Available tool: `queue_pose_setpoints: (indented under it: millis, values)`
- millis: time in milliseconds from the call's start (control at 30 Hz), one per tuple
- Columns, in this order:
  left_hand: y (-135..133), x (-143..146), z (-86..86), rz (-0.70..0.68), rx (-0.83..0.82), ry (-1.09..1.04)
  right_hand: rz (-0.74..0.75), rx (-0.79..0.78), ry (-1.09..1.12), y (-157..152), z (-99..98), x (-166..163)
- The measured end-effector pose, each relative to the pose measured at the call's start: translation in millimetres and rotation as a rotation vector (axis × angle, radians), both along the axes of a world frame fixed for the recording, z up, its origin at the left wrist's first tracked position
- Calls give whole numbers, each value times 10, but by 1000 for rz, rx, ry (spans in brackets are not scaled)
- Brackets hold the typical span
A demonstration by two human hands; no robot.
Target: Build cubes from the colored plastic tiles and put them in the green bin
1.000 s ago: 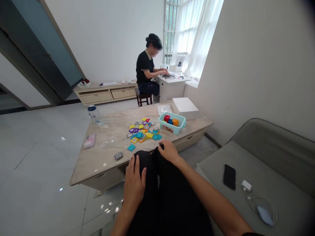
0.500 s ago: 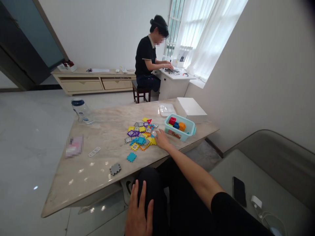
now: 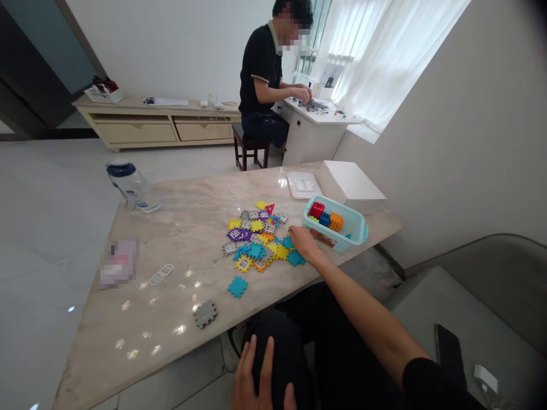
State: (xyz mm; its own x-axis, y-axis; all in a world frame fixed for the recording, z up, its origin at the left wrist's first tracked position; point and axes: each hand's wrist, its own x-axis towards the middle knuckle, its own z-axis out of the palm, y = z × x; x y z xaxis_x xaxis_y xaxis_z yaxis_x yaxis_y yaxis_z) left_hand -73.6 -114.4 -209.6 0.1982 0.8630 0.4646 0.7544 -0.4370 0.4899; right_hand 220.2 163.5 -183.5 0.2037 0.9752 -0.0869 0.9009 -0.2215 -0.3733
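Observation:
My right hand (image 3: 304, 244) hovers between the heap of interlocking plastic building tiles (image 3: 256, 228) and a pale blue bin (image 3: 342, 241). Its fingers are curled together; whatever they may hold is too small to make out. Teal tiles (image 3: 296, 258) lie just below it at the heap's right side. The heap mixes yellow, purple, grey, orange and teal pieces, some with white window inserts. Inside the bin are red, blue and orange stacks of tiles (image 3: 337, 221). My left hand (image 3: 261, 373) rests on my knee, fingers spread, holding nothing.
Apart from the heap lie a teal tile (image 3: 237, 287), a grey tile stack (image 3: 205, 314) and a white window piece (image 3: 161, 274). A water jug (image 3: 135, 191), clear lid (image 3: 303, 185) and white box (image 3: 352, 181) stand farther back. Another person (image 3: 262, 74) works at a white desk.
My right hand has drawn back from the heap toward the bin, uncovering teal tiles at the heap's right side. The view has tilted and shifted. My left hand stays on my knee.

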Motion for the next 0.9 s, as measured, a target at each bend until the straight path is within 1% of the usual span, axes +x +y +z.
queue_pose_setpoints:
  millis: [67,133,167,233,300,333,367,400,433,500,567,633,700,767,833,900]
  values:
    - [-10,8,56,14,-43,2,9,46,42,-81,133,-37]
    - [-64,12,96,22,-90,-17,34,131,102,-293,308,-142]
    - [-100,9,114,22,-108,-36,53,181,137,-456,402,-216]
    - [-167,-13,165,22,-132,-109,100,278,221,-880,588,-384]
    - [-201,-48,286,43,-157,-245,140,366,323,-1372,770,-539]
    - [-198,-64,390,57,-184,-329,138,458,502,-1614,868,-598]
    - [-183,-75,527,74,-212,-421,171,490,660,-1839,975,-639]
    - [-156,-77,698,83,-264,-498,226,477,761,-2041,1093,-663]
    - [-123,-67,895,63,-320,-566,273,460,828,-2216,1222,-670]
    - [-60,-5,1331,12,-362,-669,358,435,882,-2490,1496,-646]
    - [-35,98,1740,-74,-373,-637,403,453,907,-2681,1753,-589]
    - [-63,206,2055,-121,-347,-594,409,497,932,-2813,1960,-522]
    - [-130,287,2260,-139,-297,-555,406,524,944,-2900,2108,-465]
    - [-212,330,2377,-126,-233,-519,421,539,942,-2962,2185,-448]
    - [-293,334,2433,-90,-174,-495,406,558,960,-3022,2178,-496]
    - [-369,297,2439,-49,-153,-483,342,557,1013,-3100,2084,-614]
